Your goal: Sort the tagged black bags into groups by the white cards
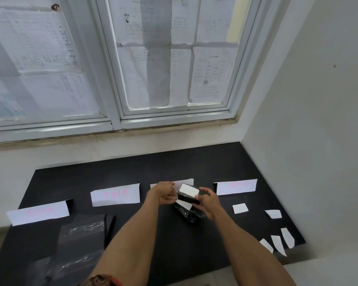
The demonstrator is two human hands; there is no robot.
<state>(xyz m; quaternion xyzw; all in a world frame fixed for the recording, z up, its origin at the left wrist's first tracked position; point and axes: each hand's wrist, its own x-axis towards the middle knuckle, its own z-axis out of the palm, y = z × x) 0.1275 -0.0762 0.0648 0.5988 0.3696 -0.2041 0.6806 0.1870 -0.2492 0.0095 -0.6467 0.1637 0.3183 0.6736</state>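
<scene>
Both hands meet over the middle of the black mat [132, 174]. My left hand [165, 194] and my right hand [207, 201] grip a black bag [188, 215] with white tags [189, 190] on it. The bag's crinkled lower part hangs down toward the mat. Several white cards with pink writing stand in a row: one at far left [37, 212], one at centre left [115, 195], one behind my hands [184, 181], partly hidden, and one at right [236, 186].
Several flat black bags [81, 240] lie at the mat's front left, with a dark pen-like stick [110, 228] beside them. Loose white paper pieces [240, 208] [274, 213] [277, 243] lie at the right. A papered window and wall stand behind.
</scene>
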